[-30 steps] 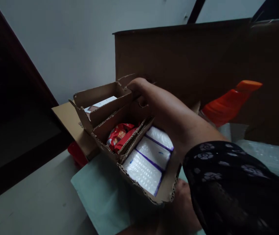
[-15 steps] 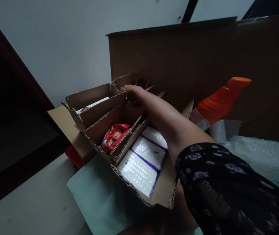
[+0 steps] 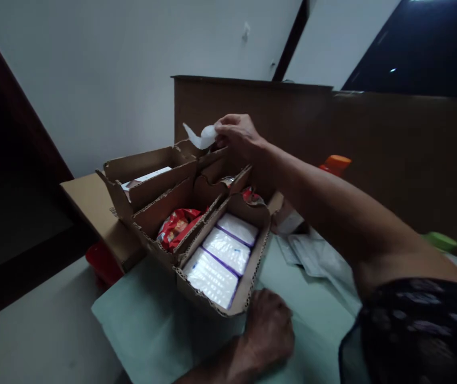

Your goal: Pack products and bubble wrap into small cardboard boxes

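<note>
My right hand [image 3: 238, 133] is raised above the far end of a cardboard box [image 3: 190, 298] with compartments, pinching a curled white strip [image 3: 202, 140] whose free end sticks out to the left. Below, my left hand [image 3: 270, 328] lies curled beside the box's near right corner; its fingertips are hidden. White plastic-wrapped packs with purple edges [image 3: 212, 277] fill the nearest compartment. A red printed packet [image 3: 180, 226] lies in the one left of it, and a white carton [image 3: 148, 177] in the far left one. Farther back, another red item [image 3: 251, 196] shows partly.
A pale green sheet [image 3: 148, 320] lies under the box. Tall brown cardboard [image 3: 392, 160] stands behind. An orange-topped item [image 3: 336, 164], clear plastic packaging [image 3: 312, 250] and a green object [image 3: 441, 241] are on the right. Something red [image 3: 102, 264] sits at the left.
My right hand has risen out of the box's far part, and the white strip now shows in it. My left hand has come into view. The view has shifted.
</note>
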`<control>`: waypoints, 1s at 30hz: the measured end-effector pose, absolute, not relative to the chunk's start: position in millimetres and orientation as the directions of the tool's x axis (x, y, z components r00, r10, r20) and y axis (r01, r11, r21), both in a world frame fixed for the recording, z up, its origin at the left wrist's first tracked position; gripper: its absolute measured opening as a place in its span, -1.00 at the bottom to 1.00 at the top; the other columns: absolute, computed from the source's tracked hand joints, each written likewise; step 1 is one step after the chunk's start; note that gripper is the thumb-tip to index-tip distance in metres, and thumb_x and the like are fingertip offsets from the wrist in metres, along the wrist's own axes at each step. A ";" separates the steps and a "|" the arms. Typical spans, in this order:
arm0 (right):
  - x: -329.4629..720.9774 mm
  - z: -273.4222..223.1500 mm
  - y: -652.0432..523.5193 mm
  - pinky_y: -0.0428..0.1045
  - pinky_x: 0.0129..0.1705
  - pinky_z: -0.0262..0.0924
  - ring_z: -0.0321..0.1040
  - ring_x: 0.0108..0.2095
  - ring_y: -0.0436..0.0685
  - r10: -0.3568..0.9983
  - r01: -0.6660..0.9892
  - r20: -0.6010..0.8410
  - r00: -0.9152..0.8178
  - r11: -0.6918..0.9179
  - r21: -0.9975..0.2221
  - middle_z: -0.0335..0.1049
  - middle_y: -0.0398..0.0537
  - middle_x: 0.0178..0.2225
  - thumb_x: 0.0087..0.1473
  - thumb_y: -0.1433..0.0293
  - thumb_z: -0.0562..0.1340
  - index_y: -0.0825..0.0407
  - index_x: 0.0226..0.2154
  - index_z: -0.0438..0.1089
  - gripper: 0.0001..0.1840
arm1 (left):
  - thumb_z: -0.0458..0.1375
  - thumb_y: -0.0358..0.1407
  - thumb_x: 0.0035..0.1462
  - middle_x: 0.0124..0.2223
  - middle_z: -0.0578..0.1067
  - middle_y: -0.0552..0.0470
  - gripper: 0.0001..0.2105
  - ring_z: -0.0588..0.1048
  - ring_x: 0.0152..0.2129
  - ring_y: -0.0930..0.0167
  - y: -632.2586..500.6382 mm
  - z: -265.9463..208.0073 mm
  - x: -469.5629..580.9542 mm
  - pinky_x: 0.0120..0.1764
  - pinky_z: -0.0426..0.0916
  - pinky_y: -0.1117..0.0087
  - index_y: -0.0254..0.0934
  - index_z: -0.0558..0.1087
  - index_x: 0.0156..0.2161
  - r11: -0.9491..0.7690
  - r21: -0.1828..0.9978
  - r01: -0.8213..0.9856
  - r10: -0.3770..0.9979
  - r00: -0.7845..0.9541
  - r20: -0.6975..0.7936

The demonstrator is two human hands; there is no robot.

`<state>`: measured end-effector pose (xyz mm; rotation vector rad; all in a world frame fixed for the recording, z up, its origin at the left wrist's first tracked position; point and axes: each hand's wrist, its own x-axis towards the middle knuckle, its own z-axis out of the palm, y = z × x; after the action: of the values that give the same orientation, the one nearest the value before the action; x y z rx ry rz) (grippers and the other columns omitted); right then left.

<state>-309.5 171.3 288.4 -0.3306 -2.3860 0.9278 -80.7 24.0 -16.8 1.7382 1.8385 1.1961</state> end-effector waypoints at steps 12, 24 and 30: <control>41.9 200.6 238.9 0.03 -0.34 0.42 0.49 -0.42 0.12 0.719 0.255 0.604 -0.344 0.691 -0.677 0.52 -0.10 -0.40 0.00 0.26 0.27 -0.03 -0.23 0.50 -0.75 | 0.11 -0.46 0.11 -0.19 0.59 -0.08 -0.81 0.45 -0.15 0.23 11.1 -5.7 -87.5 -0.02 0.31 0.17 -0.24 0.56 -0.25 -0.120 0.750 0.651 0.906 -0.238 0.351; 114.1 151.6 286.1 0.03 -0.23 0.40 0.45 -0.43 0.11 0.787 0.563 0.415 -0.457 0.617 -0.550 0.52 -0.11 -0.47 -0.14 0.47 0.32 0.05 -0.07 0.55 -0.52 | 0.09 -0.39 0.16 -0.20 0.61 -0.07 -0.80 0.49 -0.17 0.26 5.9 -7.2 -94.7 -0.02 0.37 0.21 -0.23 0.58 -0.23 -0.133 0.737 0.663 0.901 -0.230 0.369; 154.6 126.1 246.4 0.13 -0.15 0.44 0.54 -0.30 0.21 0.761 0.602 0.410 -0.502 0.648 -0.466 0.62 -0.02 -0.32 0.12 0.37 0.19 -0.06 -0.07 0.56 -0.66 | 0.10 -0.37 0.15 -0.20 0.62 -0.04 -0.80 0.52 -0.16 0.28 4.3 -6.5 -97.6 -0.01 0.40 0.21 -0.21 0.59 -0.23 -0.125 0.742 0.658 0.897 -0.245 0.368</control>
<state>154.6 246.4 126.1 -1.0555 -2.2725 0.3508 -97.6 4.3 -6.5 1.7405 1.8808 1.3059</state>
